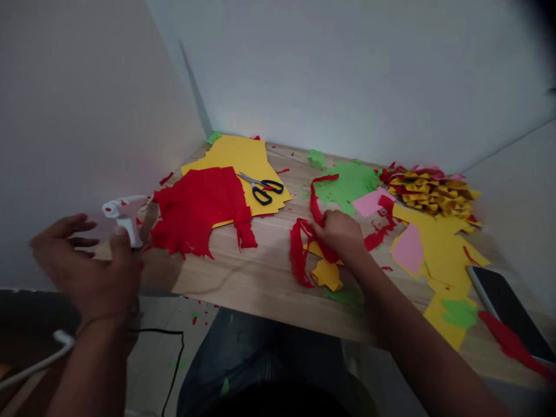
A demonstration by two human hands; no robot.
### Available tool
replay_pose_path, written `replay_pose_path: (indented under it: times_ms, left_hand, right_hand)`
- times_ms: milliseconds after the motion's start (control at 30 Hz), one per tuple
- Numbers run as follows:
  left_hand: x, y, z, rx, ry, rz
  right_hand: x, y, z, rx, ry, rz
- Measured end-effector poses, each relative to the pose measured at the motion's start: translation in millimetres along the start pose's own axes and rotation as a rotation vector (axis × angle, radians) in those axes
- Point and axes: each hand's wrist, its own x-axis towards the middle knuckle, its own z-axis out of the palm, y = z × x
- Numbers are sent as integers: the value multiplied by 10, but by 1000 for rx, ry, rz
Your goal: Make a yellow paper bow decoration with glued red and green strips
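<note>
My right hand (345, 234) is closed on a strip of red crepe paper (316, 200), with one end reaching up from the fingers. More red paper hangs in a loop on the near side. Just under that hand lies a small folded yellow paper piece (328, 275). My left hand (93, 278) has its fingers spread at the table's left edge. Behind its thumb a white glue gun (125, 217) is upright, partly covered; contact between them is unclear. A torn red crepe paper sheet (197, 205) lies on the table between the hands.
Scissors with black handles (262, 191) rest on yellow card sheets (241, 150). Green paper (347, 179), pink pieces (408, 249) and a ruffled yellow-and-red paper bundle (434, 194) lie farther right. A phone (508, 307) lies near the right edge; a black cable (180, 347) hangs below.
</note>
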Motion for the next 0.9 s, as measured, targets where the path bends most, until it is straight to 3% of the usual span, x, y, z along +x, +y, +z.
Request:
replay_pose_path:
  times_ms: [33,67,133,200,233,333,367,400,467,600,733,900]
  left_hand:
    - [-43,203,35,-44,235,-70]
    - [-63,408,90,-95,283,-107]
    - [-31,802,246,-236,239,-125]
    - [72,1177,425,-445,75,-132]
    - [130,1366,514,-554,-94,-148]
    - [232,1957,765,-767,-764,-103]
    - [227,2150,848,-856,-896,-52]
    - [204,2330,932,-961,-963,-41]
    - [134,2617,1106,-1150,-1039,-163]
    - [76,2847,1415,-1369,-1030,-426]
    - [170,2867,1566,-1418,-1019,-460]
    - [333,2954,1665,-1400,-955,-464]
  right_hand:
    - [50,-44,9,-14,-8,-18]
    - [95,-66,-1,-21,-12,-31]
    - [163,-45,-81,35,17,-49]
    - [179,31,-223,266,83,-81]
    - [163,75,-305,458,113,-102]
    - [30,183,-513,1072,108,-135]
    - [-35,208,-554,1204,81,-132]
    - [-106,231,-577,1291,56,-122]
    - [-257,273,-574,1361,28,-80]
    - [-554,359,-462,1350,58,39]
    - [-776,409,-326,1319,98,99]
    - [-902,441,-199,1289,-21,97]
